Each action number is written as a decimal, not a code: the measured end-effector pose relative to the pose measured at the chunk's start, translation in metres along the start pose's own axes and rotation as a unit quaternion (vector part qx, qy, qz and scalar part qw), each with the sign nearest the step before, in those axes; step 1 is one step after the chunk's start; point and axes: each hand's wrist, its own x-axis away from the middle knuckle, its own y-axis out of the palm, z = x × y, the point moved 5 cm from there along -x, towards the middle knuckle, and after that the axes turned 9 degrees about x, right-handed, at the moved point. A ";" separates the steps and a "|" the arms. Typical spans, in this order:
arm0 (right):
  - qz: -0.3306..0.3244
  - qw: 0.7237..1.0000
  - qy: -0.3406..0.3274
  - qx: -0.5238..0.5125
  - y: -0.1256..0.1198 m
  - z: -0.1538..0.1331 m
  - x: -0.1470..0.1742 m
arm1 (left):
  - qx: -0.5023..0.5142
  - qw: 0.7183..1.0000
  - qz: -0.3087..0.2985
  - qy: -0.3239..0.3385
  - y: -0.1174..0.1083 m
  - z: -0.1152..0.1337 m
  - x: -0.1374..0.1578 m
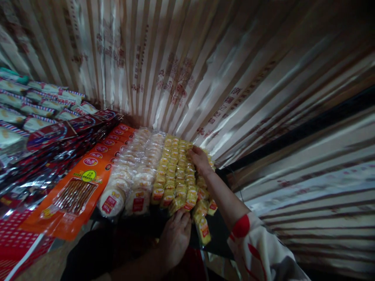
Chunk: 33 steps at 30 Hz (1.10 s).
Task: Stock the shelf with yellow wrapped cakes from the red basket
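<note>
Sweeping across the whole back, a pleated printed backdrop (181, 78) dominates, and a dark bar (304, 128) slants off to the right! Below it comes the black bench (220, 230), loaded from its left side to near its right edge. Over at the far left, glossy dark-red packets (55, 136) lie in a heap, with white striped pouches (43, 103) behind them. Next along, a long orange snack pack (109, 154) runs towards the front edge, brown sticks showing through its window. Then come two rows of clear-wrapped round snacks (139, 179).

And here's the action, near the right edge: both hands at the rows of yellow-wrapped packets (175, 171)! The right hand (199, 158) reaches over the back end, fingers bent down; whether it's gripping, I can't tell. The left hand (175, 236) is at the front end, fingertips against the nearest packets, grasp unclear too. Looks like a row-straightening step, both ends attended at once. The next move seems to call for light, even pressure, keeping rows lined up. Smallest of all, one yellow end packet (204, 233) juts tilted at the front edge, out of line!
</note>
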 end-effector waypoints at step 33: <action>0.067 0.980 0.182 0.054 -0.057 0.071 0.244 | -0.009 0.999 -0.033 0.042 -0.013 0.007 -0.006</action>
